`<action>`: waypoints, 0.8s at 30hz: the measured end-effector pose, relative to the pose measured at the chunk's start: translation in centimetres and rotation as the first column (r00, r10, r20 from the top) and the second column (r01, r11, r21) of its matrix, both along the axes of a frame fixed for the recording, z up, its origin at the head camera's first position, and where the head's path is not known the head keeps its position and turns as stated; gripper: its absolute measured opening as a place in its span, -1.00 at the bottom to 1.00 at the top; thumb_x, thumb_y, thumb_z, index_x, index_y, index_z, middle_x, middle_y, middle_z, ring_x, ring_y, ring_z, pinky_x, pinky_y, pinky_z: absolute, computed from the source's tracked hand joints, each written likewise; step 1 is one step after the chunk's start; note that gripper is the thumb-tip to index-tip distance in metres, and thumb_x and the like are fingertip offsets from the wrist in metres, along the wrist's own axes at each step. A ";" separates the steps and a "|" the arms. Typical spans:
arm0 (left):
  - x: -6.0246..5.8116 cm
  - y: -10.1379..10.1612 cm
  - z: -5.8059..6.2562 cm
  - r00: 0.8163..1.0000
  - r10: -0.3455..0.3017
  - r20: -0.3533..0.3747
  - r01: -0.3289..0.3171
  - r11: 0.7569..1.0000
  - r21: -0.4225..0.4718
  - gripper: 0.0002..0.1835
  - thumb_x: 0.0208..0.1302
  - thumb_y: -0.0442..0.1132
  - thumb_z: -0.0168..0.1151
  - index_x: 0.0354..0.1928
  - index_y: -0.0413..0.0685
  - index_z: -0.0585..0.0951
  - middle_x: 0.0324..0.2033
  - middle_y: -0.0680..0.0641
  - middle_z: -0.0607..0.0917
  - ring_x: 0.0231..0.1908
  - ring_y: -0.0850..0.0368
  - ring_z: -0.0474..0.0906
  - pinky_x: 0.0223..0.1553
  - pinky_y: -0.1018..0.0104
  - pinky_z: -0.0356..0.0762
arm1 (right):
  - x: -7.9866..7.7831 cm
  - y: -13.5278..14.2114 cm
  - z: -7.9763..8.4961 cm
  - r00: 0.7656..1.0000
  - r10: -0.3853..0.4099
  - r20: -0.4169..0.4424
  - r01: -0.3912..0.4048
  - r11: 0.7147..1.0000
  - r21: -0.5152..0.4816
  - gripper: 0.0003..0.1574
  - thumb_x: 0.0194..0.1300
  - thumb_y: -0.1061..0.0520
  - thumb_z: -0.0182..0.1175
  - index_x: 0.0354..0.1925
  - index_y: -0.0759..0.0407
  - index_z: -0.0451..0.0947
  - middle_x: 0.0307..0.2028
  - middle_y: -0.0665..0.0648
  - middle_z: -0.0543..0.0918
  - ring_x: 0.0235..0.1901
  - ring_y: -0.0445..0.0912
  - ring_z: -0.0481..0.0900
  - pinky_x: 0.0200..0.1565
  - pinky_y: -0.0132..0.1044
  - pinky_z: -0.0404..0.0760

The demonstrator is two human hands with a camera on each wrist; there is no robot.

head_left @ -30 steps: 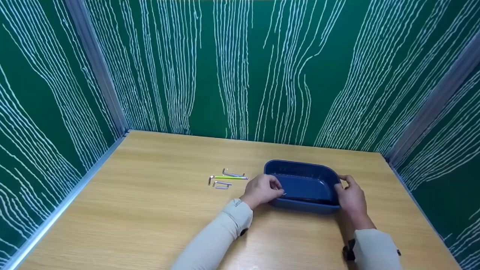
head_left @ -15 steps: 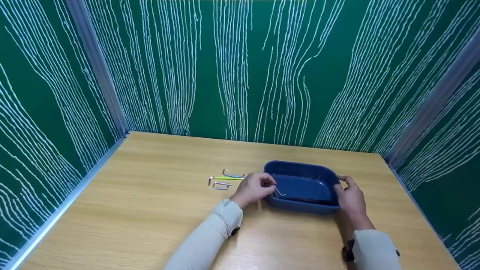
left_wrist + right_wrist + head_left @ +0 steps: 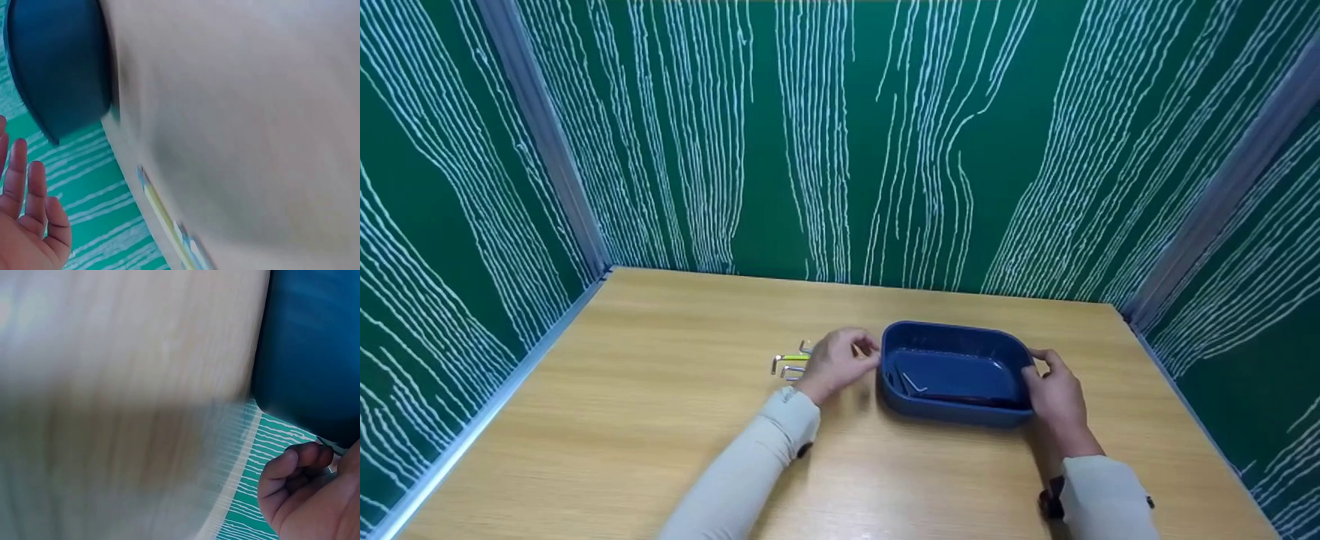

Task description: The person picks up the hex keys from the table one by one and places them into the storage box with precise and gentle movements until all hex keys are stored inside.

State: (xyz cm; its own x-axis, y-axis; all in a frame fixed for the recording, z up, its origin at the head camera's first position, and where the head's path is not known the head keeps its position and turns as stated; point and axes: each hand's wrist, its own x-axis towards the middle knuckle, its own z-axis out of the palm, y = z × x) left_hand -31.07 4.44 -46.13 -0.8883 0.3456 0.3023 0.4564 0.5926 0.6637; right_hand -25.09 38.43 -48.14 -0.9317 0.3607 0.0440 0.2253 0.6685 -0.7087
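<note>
A dark blue plastic box (image 3: pixel 960 415) stands on the table, and an L-shaped hex key (image 3: pixel 914 385) lies in its left end. My right hand (image 3: pixel 1060 396) grips the box's right end, thumb at the rim; its curled fingers (image 3: pixel 281 467) show in the right wrist view. Just left of the box, my left hand (image 3: pixel 837 361) hovers with relaxed fingers and nothing visible in them. Beneath and beyond it lie a lime-green hex key (image 3: pixel 790 358) and silver hex keys (image 3: pixel 793 370), partly hidden by the hand. The left wrist view shows the green key (image 3: pixel 162 214) too.
The wooden table (image 3: pixel 675 420) extends around the box on every side. Green walls (image 3: pixel 825 150) with white wavy lines enclose it at the back and both sides, with grey posts (image 3: pixel 540 127) at the corners.
The left hand has let go of the hex key, leaving it in the box, and has moved left out over the keys on the table. The right hand keeps its grip.
</note>
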 end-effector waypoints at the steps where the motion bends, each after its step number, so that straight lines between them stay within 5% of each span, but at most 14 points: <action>1: -0.2 -0.5 0.1 1.000 0.005 -0.001 -0.005 1.000 -0.014 -0.92 -0.02 -0.03 0.17 -0.43 0.26 0.56 -0.46 0.24 0.56 -0.38 0.30 0.47 -0.36 0.43 0.39 | 0.0 0.0 0.0 1.000 0.003 0.010 -0.003 1.000 -0.012 -0.44 0.31 -0.11 -0.26 0.25 -0.04 0.11 0.00 0.29 0.40 -0.15 0.08 0.34 -0.23 -0.11 0.40; 11: -2.2 -5.0 0.1 0.991 0.112 0.070 -0.104 0.988 -0.114 -0.95 -0.02 0.00 0.20 -0.47 0.32 0.55 -0.50 0.22 0.53 -0.41 0.24 0.42 -0.40 0.35 0.35 | -0.2 0.1 0.0 1.000 0.003 0.024 -0.002 0.999 -0.042 -0.44 0.32 -0.10 -0.28 0.26 -0.04 0.09 0.10 0.31 0.33 -0.07 0.12 0.31 -0.11 0.01 0.38; 18: -2.9 -6.8 -0.6 0.971 0.225 0.081 -0.198 0.946 -0.257 -0.90 0.05 -0.17 0.17 -0.37 0.19 0.61 -0.46 0.15 0.54 -0.39 0.18 0.41 -0.32 0.32 0.34 | -0.1 -0.1 0.0 0.999 -0.003 0.041 0.006 0.998 -0.068 -0.43 0.33 -0.11 -0.28 0.27 -0.05 0.07 0.11 0.30 0.32 -0.08 0.10 0.30 -0.12 -0.03 0.39; 24: -2.9 -7.2 -0.9 0.948 0.302 0.102 -0.263 0.922 -0.284 -0.88 0.06 -0.23 0.15 -0.35 0.10 0.63 -0.40 0.11 0.58 -0.35 0.16 0.42 -0.23 0.24 0.34 | 0.1 -0.2 0.1 1.000 -0.006 0.026 0.007 0.998 -0.058 -0.44 0.33 -0.10 -0.27 0.26 -0.04 0.09 0.08 0.31 0.34 -0.08 0.10 0.32 -0.09 0.02 0.40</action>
